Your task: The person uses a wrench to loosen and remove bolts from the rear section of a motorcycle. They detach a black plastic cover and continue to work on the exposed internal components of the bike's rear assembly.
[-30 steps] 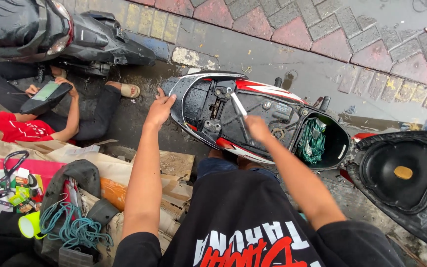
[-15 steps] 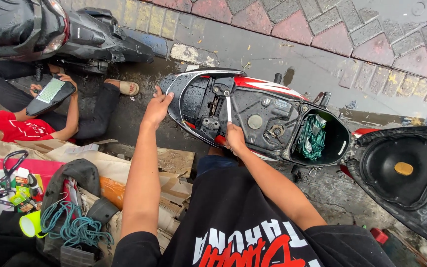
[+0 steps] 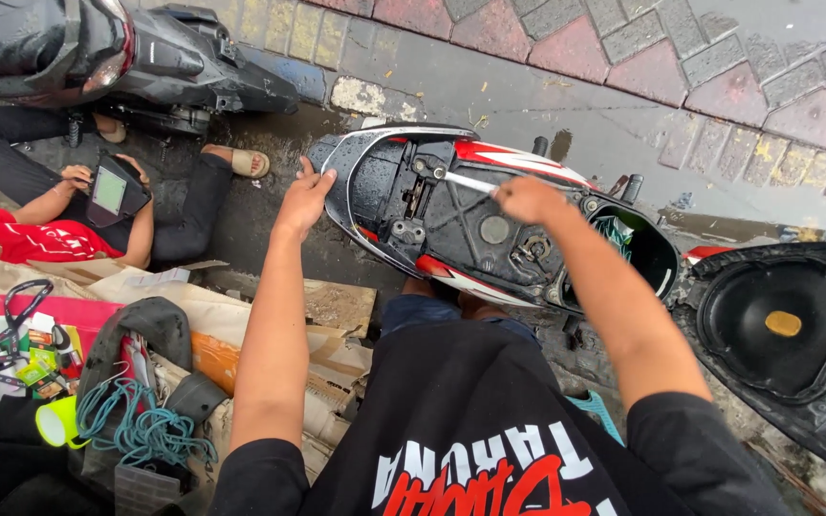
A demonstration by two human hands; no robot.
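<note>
Slim metal tool [image 3: 466, 181], tip set on a fastener inside the stripped scooter tail [image 3: 489, 234], just left of the right hand [image 3: 525, 199]. Looks like mid-turn on that fastener; calls for a seated tip and a steady tail. Right hand closed in a fist round the tool's handle. Left hand [image 3: 306, 196] curled over the tail's rim, thumb out. Raised seat [image 3: 781, 368] well to the right; teal rope coil [image 3: 136, 430] below the left arm.
</note>
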